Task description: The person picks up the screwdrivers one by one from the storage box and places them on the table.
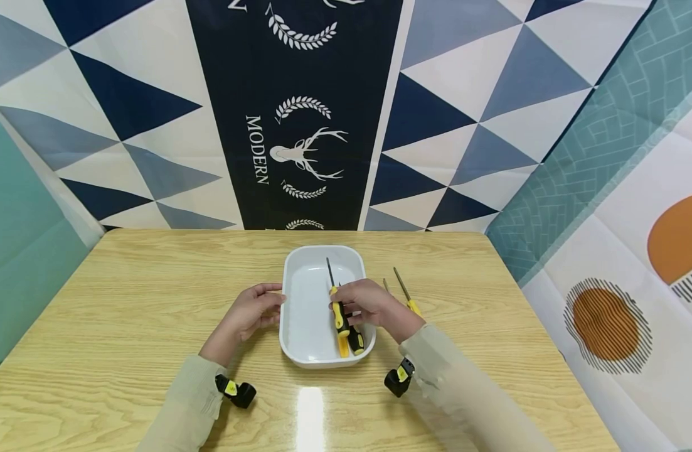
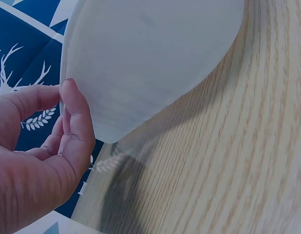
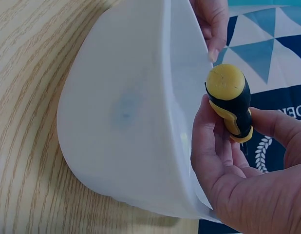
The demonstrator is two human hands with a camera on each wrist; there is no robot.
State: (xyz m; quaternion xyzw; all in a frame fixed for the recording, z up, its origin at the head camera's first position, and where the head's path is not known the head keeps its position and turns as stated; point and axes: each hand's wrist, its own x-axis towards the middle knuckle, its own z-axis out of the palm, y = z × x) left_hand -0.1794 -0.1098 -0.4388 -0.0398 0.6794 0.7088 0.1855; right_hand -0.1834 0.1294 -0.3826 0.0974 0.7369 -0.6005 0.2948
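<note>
A white plastic tray (image 1: 308, 314) stands on the table, its long sides running away from me. My left hand (image 1: 260, 309) holds its left rim, thumb and fingertips meeting at the edge in the left wrist view. Over the tray's right part, my right hand (image 1: 364, 300) grips a black-and-yellow screwdriver (image 1: 339, 314) by the handle. Its shaft points away from me; in the right wrist view the yellow handle end (image 3: 225, 82) faces the camera. Beneath it in the tray lie another black-and-yellow handle (image 1: 356, 341) and a yellow piece (image 1: 343, 346), both partly hidden.
Right of the tray, a tool with a yellow handle and metal shaft (image 1: 402, 284) lies on the wooden table (image 1: 170, 282). Another tip (image 1: 386, 285) shows beside it, mostly covered by my right wrist. Patterned cloth (image 1: 300, 125) hangs behind the table.
</note>
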